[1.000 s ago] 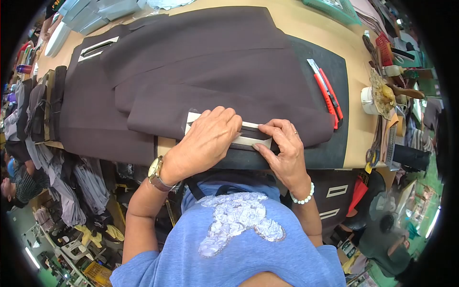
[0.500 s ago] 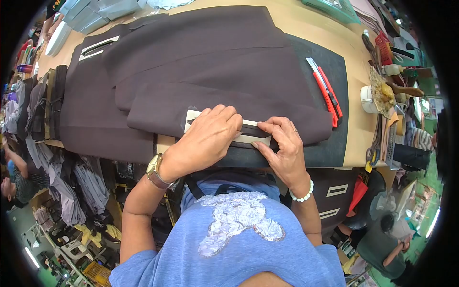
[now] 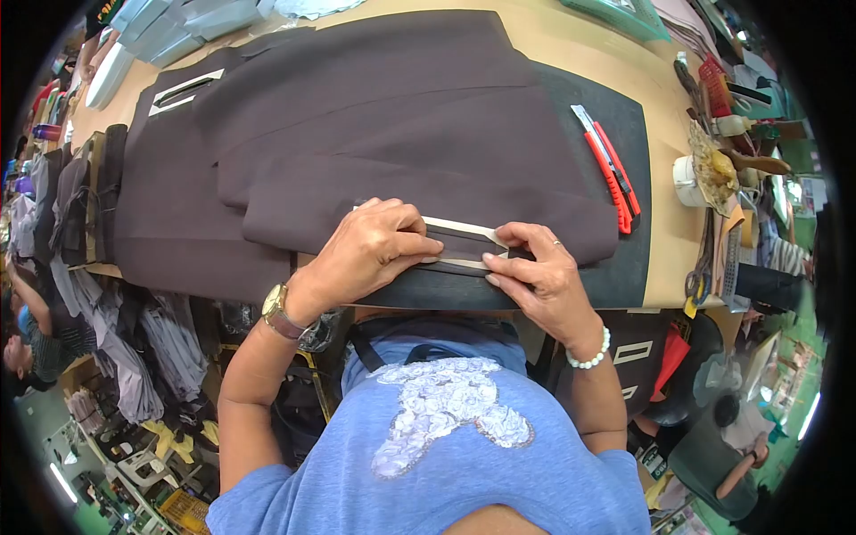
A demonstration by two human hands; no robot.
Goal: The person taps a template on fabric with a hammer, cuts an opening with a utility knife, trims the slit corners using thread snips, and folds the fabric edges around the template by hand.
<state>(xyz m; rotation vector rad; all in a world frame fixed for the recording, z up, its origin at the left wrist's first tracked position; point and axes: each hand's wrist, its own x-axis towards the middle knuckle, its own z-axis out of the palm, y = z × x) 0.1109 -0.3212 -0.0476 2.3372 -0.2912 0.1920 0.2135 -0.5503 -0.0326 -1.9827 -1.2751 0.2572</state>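
Dark brown fabric [image 3: 383, 116] lies in layers over the table, with a white-edged slot [image 3: 462, 226] near its front edge. My left hand [image 3: 374, 250] is at the slot's left part, thumb and fingertips pressed together on the fabric. At the right end of the slot, my right hand [image 3: 537, 266] pinches the white strip and the cloth between thumb and fingers. Another white-edged slot [image 3: 185, 91] shows at the fabric's upper left. Two red cutter knives [image 3: 610, 169] lie on the dark mat [image 3: 624, 125], right of the fabric.
A white cup [image 3: 687, 181] and scissors [image 3: 696, 283] are at the table's right side. Blue plastic containers [image 3: 169, 27] stand at the back left, a green basket [image 3: 624, 16] at the back right. Folded dark cloth [image 3: 89, 192] hangs at the left edge. Other people sit on both sides.
My left hand has turned, its fingertips now lower on the slot's edge, uncovering more of the upper white strip. My right hand has shifted slightly right. The cloth near the slot has moved a little.
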